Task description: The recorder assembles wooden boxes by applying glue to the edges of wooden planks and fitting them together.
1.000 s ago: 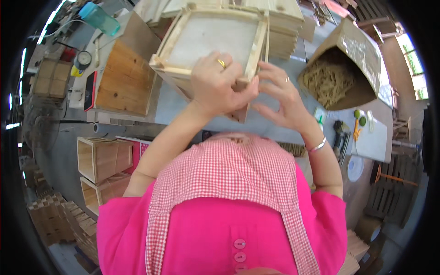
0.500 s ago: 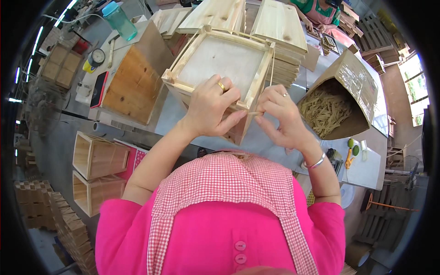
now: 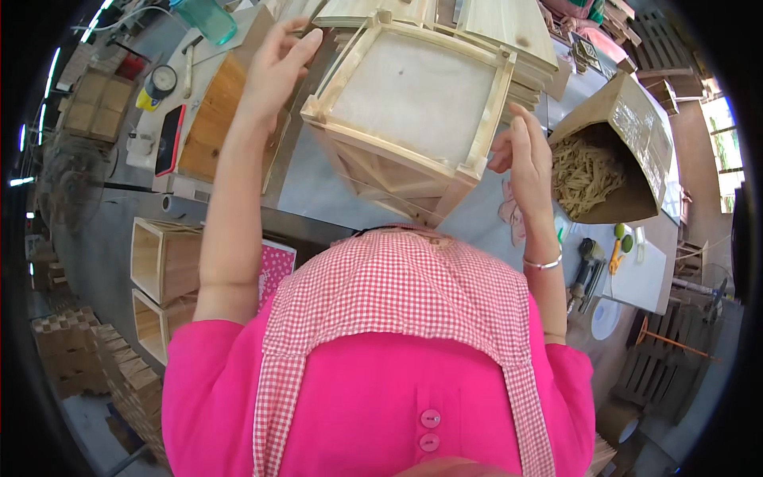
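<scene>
A wooden box (image 3: 413,95) with a pale panel framed by light wood strips stands on the table in front of me. Its near side shows crossed slats. My left hand (image 3: 274,75) is raised past the box's far left corner, fingers apart, holding nothing visible. Close beside the box's right side is my right hand (image 3: 526,155), its fingers stretched out and partly overlapping each other. I cannot tell whether the right fingertips touch the wood. No strip shows in either hand.
Right of the box, a tipped cardboard carton (image 3: 648,155) holds thin wood strips (image 3: 588,175). Wooden panels (image 3: 513,36) are stacked behind. A nail gun (image 3: 586,266) lies at right. At left are a teal bottle (image 3: 211,22), hammer (image 3: 189,70) and red-edged phone (image 3: 169,141).
Both hands have left the box's near corner, where they were pinching a thin strip. The left moved up and left, the right toward the box's right side. The box appears shifted right.
</scene>
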Motion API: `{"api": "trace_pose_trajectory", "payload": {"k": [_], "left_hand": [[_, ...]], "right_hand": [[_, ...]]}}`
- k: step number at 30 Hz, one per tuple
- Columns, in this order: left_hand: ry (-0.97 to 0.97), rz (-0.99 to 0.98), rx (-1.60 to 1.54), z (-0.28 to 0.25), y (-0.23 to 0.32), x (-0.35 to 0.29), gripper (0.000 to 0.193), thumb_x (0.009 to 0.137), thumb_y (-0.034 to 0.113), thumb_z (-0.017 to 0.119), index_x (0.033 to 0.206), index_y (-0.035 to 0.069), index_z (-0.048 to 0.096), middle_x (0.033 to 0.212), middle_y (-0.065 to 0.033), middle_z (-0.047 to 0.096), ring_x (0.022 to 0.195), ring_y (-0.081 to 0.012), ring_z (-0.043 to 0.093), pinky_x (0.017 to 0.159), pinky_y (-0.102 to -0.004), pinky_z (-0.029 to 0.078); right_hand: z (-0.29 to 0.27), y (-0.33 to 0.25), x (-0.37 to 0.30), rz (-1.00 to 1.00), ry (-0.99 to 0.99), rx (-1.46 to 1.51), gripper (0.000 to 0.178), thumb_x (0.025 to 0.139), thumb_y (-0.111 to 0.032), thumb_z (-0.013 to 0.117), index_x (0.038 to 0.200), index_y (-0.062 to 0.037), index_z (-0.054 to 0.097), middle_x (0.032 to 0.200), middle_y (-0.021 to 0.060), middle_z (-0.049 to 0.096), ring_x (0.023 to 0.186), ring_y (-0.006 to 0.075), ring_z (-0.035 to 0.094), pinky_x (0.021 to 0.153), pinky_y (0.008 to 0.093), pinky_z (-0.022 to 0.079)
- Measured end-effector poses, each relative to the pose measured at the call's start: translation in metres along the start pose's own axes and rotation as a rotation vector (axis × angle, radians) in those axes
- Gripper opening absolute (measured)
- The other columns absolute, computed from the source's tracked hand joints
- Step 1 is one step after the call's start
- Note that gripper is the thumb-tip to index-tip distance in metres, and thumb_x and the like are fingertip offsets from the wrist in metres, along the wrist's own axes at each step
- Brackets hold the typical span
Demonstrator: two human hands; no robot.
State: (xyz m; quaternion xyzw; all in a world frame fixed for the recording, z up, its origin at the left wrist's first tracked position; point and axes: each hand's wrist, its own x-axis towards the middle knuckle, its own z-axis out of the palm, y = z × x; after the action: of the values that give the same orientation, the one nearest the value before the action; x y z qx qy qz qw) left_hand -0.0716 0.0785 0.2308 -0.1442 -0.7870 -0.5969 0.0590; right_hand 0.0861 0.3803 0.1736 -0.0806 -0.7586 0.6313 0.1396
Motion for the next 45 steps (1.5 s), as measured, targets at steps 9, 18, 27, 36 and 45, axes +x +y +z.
{"api": "trace_pose_trajectory", "payload": {"k": [9, 18, 27, 36, 45], "left_hand": [[-0.476, -0.374, -0.369, 0.011, -0.039, -0.001, 0.043, 0.099, 0.033, 0.058, 0.126, 0.0, 0.06, 0.111, -0.0044, 0.066, 0.095, -0.0083, 0.062, 0.079, -0.0243, 0.051], [-0.256, -0.379, -0.446, 0.023, -0.051, -0.011, 0.032, 0.102, 0.027, 0.053, 0.121, 0.002, 0.06, 0.106, -0.0013, 0.065, 0.091, -0.0084, 0.061, 0.079, -0.0248, 0.05], [-0.139, -0.366, -0.338, 0.003, 0.0, -0.042, 0.036, 0.101, 0.027, 0.054, 0.123, -0.001, 0.06, 0.107, -0.0076, 0.067, 0.092, -0.0132, 0.065, 0.079, -0.0279, 0.054], [-0.032, -0.64, -0.485, 0.002, -0.049, -0.048, 0.044, 0.102, 0.039, 0.049, 0.127, 0.003, 0.059, 0.115, -0.011, 0.067, 0.102, -0.0219, 0.066, 0.089, -0.0379, 0.054], [0.197, -0.995, -0.575, -0.006, -0.243, -0.087, 0.047, 0.101, 0.037, 0.044, 0.138, 0.007, 0.049, 0.141, -0.015, 0.052, 0.124, -0.0307, 0.053, 0.102, -0.0475, 0.048]], "right_hand": [[0.035, 0.001, 0.017, -0.143, 0.064, 0.067, 0.046, 0.097, -0.016, 0.06, 0.133, 0.0095, 0.049, 0.103, 0.0086, 0.067, 0.084, 0.0078, 0.061, 0.074, 0.0227, 0.051], [0.032, 0.015, 0.057, -0.15, 0.014, 0.073, 0.042, 0.094, -0.019, 0.061, 0.13, 0.0029, 0.057, 0.091, 0.0016, 0.066, 0.076, 0.0059, 0.057, 0.066, 0.0234, 0.048], [0.024, -0.016, 0.02, -0.218, -0.023, 0.047, 0.048, 0.095, -0.021, 0.059, 0.137, 0.0004, 0.051, 0.071, -0.0039, 0.05, 0.063, 0.0032, 0.043, 0.054, 0.0217, 0.037], [0.038, 0.03, 0.013, -0.122, 0.045, 0.195, 0.043, 0.094, -0.023, 0.058, 0.129, 0.0019, 0.055, 0.083, 0.0189, 0.062, 0.072, 0.0273, 0.062, 0.071, 0.0353, 0.05], [0.058, 0.19, -0.019, 0.211, 0.054, -0.192, 0.06, 0.101, -0.051, 0.039, 0.117, 0.0032, 0.061, 0.105, 0.0294, 0.066, 0.105, 0.0452, 0.061, 0.088, 0.0458, 0.048]]}}
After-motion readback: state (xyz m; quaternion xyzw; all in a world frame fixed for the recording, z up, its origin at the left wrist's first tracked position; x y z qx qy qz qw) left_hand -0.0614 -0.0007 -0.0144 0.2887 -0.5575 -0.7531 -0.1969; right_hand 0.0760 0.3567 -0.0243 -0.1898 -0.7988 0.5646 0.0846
